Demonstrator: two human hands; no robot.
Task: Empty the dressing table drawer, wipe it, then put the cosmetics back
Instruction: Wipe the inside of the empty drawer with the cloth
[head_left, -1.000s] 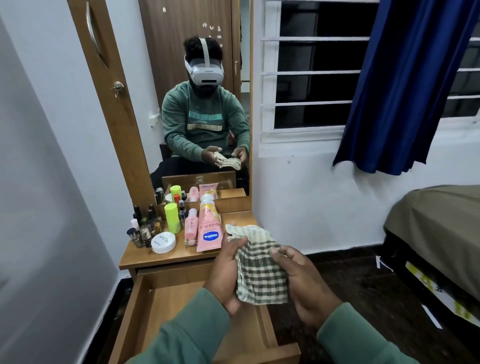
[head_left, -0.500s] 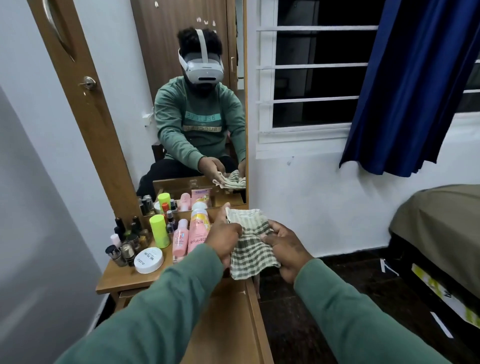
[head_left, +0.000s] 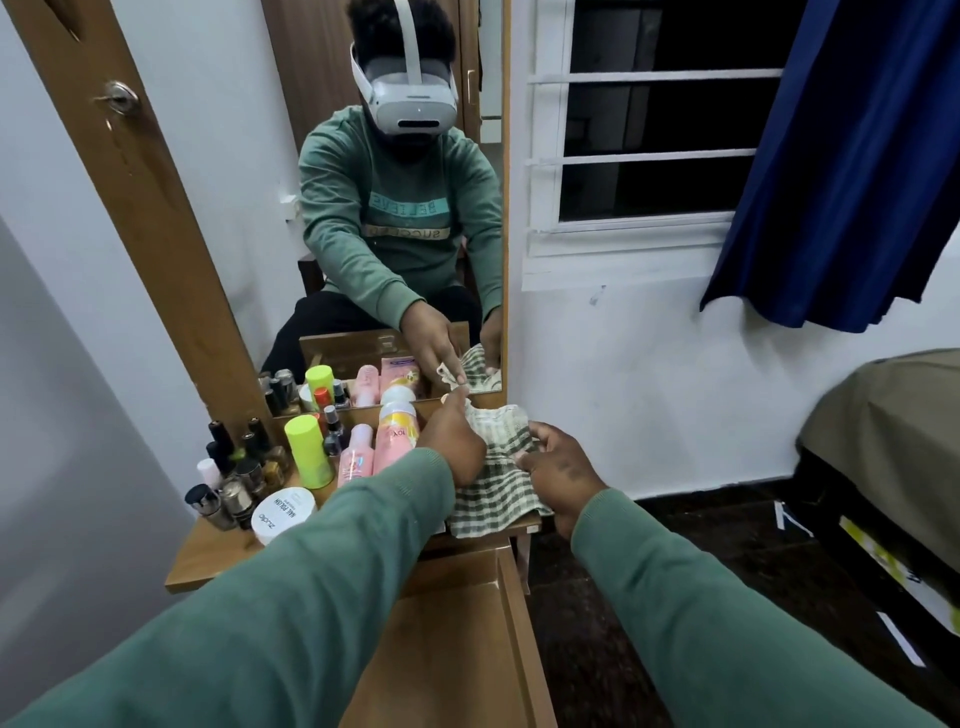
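1. Both hands moved far, from above the open drawer (head_left: 457, 649) to the right end of the table top (head_left: 218, 551). The arms are stretched out more.
2. The cloth (head_left: 493, 483) went with them. Earlier it was held up over the drawer; now it's spread over the table top's right end.
3. Left hand (head_left: 454, 447) shifted from the cloth's left side to pinching its far corner, close to the mirror (head_left: 363, 234).
4. Right hand (head_left: 563, 473) was flat beside the cloth a second ago; now it grips the right edge.
5. Left hand now hides part of the pink tube (head_left: 397, 441).
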